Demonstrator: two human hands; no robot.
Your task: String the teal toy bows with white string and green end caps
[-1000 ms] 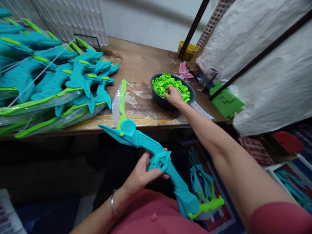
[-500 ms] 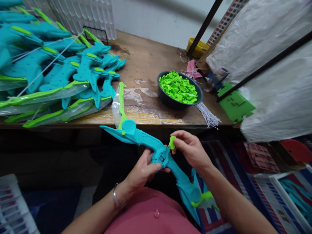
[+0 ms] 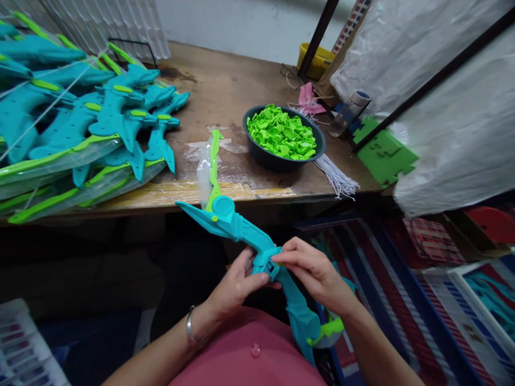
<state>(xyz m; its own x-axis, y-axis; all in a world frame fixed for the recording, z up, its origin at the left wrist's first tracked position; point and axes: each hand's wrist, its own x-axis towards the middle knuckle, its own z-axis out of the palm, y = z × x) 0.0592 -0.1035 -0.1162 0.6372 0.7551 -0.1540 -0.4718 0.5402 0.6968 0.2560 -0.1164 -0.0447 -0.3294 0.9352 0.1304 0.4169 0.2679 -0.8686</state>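
The bow [image 3: 241,228] lies slantwise over the person's lap, just in front of the table [image 3: 225,91], its upper limb reaching to the table edge. The left hand [image 3: 237,284] has its fingers wrapped round the thick middle grip. The right hand [image 3: 317,273] has its fingertips pinched together on the same spot; whether they hold anything small cannot be told. The bow is moulded teal plastic with lime tips, smooth and glossy. It looks light and stiff, best held at the grip, since the thin limbs may flex. A dark bowl [image 3: 281,163] of lime pieces [image 3: 281,131] sits on the worn wood.
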